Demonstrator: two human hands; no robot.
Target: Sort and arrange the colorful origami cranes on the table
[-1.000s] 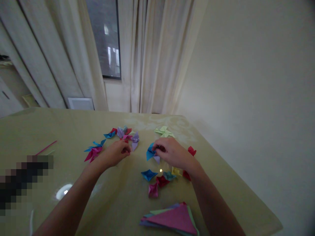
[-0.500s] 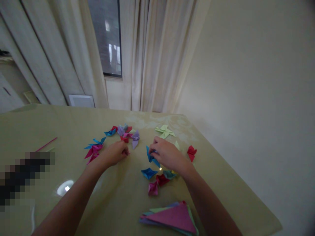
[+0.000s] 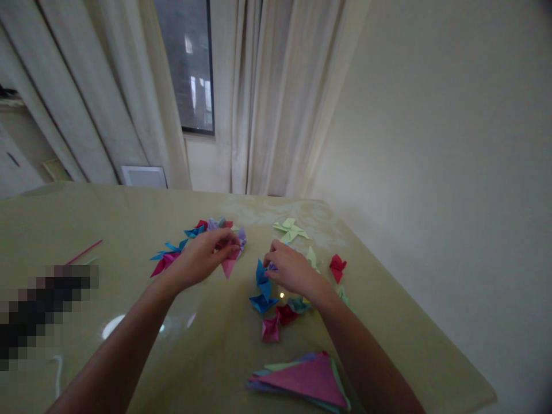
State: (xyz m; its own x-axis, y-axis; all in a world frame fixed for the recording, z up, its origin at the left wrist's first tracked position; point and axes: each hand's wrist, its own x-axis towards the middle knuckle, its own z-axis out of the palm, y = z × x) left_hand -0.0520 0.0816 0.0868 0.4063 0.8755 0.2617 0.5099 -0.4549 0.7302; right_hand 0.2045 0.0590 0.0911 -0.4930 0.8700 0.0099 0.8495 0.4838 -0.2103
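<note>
My left hand (image 3: 215, 250) is closed, pinching a pink folded paper piece (image 3: 229, 267) whose pointed end hangs down. Behind it sits a cluster of origami pieces, among them a purple one (image 3: 242, 237). My right hand (image 3: 291, 265) has its fingertips closed at the edge of a blue origami piece (image 3: 263, 280). A bit of purple paper (image 3: 272, 266) shows by those fingers. Just in front lie another blue boat-shaped piece (image 3: 262, 303), a dark red one (image 3: 287, 314), a teal one (image 3: 298, 305) and a pink one (image 3: 270, 329).
A stack of folded coloured paper (image 3: 302, 379) lies at the near edge. Light green pinwheel-shaped origami (image 3: 290, 229) and a red piece (image 3: 337, 266) lie to the right. Magenta (image 3: 165, 263) and blue pieces (image 3: 195, 232) sit left. A thin pink stick (image 3: 86, 250) lies farther left.
My left hand has moved slightly up and right, and the pink paper in it now shows hanging down. The blue piece at my right fingers has turned more upright.
</note>
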